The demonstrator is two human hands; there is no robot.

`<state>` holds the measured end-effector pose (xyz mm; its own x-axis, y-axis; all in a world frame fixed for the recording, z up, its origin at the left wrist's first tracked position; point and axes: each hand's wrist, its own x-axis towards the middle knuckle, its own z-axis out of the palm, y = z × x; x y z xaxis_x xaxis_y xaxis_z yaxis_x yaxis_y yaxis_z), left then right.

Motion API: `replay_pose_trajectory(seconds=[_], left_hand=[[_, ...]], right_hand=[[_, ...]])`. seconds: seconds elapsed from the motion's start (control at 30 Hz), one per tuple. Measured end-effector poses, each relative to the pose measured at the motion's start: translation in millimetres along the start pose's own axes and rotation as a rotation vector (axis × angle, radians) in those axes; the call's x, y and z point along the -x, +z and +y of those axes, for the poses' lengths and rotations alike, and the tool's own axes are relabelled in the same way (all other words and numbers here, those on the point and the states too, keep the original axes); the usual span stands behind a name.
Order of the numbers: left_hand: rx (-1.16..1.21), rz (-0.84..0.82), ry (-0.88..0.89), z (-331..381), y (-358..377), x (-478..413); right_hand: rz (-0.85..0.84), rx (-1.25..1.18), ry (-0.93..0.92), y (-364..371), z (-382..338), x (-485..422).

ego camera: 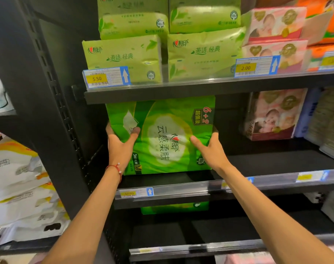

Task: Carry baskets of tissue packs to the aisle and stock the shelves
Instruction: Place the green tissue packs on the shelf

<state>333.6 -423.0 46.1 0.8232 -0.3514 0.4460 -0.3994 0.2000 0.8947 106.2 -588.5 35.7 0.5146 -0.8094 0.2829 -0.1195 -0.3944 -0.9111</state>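
Observation:
A large bright green tissue pack (162,138) with white lettering stands on end at the left of the black middle shelf (276,162). My left hand (120,145) grips its left edge, thumb across the front. My right hand (210,151) grips its right edge, thumb on the front and fingers behind. A red string bracelet circles my left wrist. The pack's top reaches just under the shelf above.
Pale green tissue packs (124,58) fill the upper shelf, pink packs (274,25) beside them. A pink baby-print pack (274,115) stands at the right of the middle shelf. Another green pack (173,207) sits on the shelf below. White-and-yellow packs (19,187) lie in the left bay.

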Motion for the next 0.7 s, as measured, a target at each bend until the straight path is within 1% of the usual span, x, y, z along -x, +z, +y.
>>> replay_pose_trajectory(seconds=[0.07, 0.13, 0.2, 0.27, 0.33, 0.4, 0.47, 0.57, 0.7], left_hand=[[-0.082, 0.036, -0.007, 5.2, -2.3, 10.8], [-0.229, 0.059, 0.019, 12.3, -6.0, 27.3], [-0.383, 0.071, 0.083, 19.6, -12.3, 47.8], [-0.525, 0.065, 0.198, 26.5, -21.0, 71.5], [-0.669, 0.008, 0.330, 31.7, -31.0, 95.8], [-0.829, -0.102, 0.458, 33.2, -40.8, 120.1], [-0.969, -0.218, 0.547, 31.3, -50.9, 142.9], [-1.100, -0.349, 0.617, 28.8, -63.5, 175.7], [-1.250, -0.451, 0.694, 27.0, -75.3, 221.2]], right_hand=[[0.050, 0.039, -0.058, -0.9, 5.2, 12.8], [0.158, 0.153, -0.095, -1.4, 5.0, 35.1], [0.246, 0.356, -0.148, -5.5, 1.4, 58.8], [0.278, 0.634, -0.283, -10.8, -0.9, 82.5], [0.270, 0.828, -0.386, -15.4, -2.3, 104.4], [0.206, 0.965, -0.396, -18.1, -4.2, 127.0], [0.159, 1.051, -0.394, -21.8, -8.3, 149.9], [0.100, 1.115, -0.392, -30.5, -10.4, 182.7], [0.027, 1.215, -0.380, -40.8, -2.4, 225.3]])
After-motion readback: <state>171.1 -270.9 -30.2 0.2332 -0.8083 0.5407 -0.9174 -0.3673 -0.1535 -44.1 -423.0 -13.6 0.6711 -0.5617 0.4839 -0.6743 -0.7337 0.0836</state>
